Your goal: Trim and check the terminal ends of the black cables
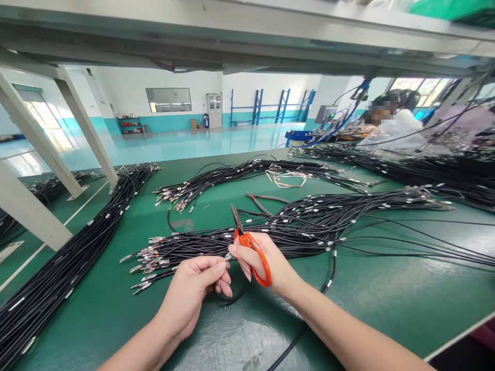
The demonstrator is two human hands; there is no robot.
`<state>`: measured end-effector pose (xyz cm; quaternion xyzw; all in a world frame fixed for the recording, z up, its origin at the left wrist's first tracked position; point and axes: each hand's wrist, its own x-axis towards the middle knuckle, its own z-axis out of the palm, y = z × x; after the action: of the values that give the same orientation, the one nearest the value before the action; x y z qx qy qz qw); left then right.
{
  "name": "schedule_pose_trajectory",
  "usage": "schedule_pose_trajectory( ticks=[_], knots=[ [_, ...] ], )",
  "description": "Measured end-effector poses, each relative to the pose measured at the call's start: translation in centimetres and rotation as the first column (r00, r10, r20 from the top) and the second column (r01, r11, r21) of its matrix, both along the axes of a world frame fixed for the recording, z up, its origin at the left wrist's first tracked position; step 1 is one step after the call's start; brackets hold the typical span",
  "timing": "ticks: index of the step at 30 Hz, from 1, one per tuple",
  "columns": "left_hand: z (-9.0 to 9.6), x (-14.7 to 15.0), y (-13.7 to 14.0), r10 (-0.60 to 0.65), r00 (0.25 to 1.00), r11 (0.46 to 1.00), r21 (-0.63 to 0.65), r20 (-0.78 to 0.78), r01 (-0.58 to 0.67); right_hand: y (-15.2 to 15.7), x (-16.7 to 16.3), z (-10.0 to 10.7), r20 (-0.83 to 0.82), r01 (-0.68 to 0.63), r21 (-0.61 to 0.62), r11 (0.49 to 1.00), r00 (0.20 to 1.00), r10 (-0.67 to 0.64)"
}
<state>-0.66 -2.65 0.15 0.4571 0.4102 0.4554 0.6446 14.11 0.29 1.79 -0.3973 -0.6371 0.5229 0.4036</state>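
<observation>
Orange-handled scissors (247, 241) sit in my right hand (273, 257), their dark blades pointing up and away, with the fingers curled through the handle loops. The thumb and fingers of my left hand (199, 281) pinch the stripped end of a black cable (234, 299), where small coloured wires (228, 256) show. My right fingertips are close against that same end; whether they grip it too is hard to tell. Just beyond both hands lies a bundle of black cables (286, 234) with metal-tipped ends and white labels.
Pliers (265, 202) lie on the green table (216, 335) behind the near bundle. Another cable bundle (232, 175) is farther back, and a long one (88, 242) runs along the left by white posts (87, 123). A shelf (247, 41) spans overhead. Co-workers (398, 121) sit at far right.
</observation>
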Motion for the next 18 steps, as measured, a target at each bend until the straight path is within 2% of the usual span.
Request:
schedule_pose_trajectory(
  ticks=[4,10,18],
  knots=[
    [-0.19,0.17,0.09,0.0,0.998,0.997,-0.08,0.065,0.005,0.07,-0.02,-0.23,-0.016,-0.004,-0.018,1.0,1.0,0.003],
    [-0.3,0.32,0.11,-0.001,0.994,0.998,-0.057,0.11,0.007,0.11,-0.13,-0.37,-0.013,0.018,-0.053,0.998,1.0,-0.019],
    [-0.39,0.43,0.41,0.011,0.987,0.991,-0.137,0.163,0.011,-0.2,-0.55,-0.68,-0.05,-0.027,-0.061,0.998,0.998,0.024]
  ],
)
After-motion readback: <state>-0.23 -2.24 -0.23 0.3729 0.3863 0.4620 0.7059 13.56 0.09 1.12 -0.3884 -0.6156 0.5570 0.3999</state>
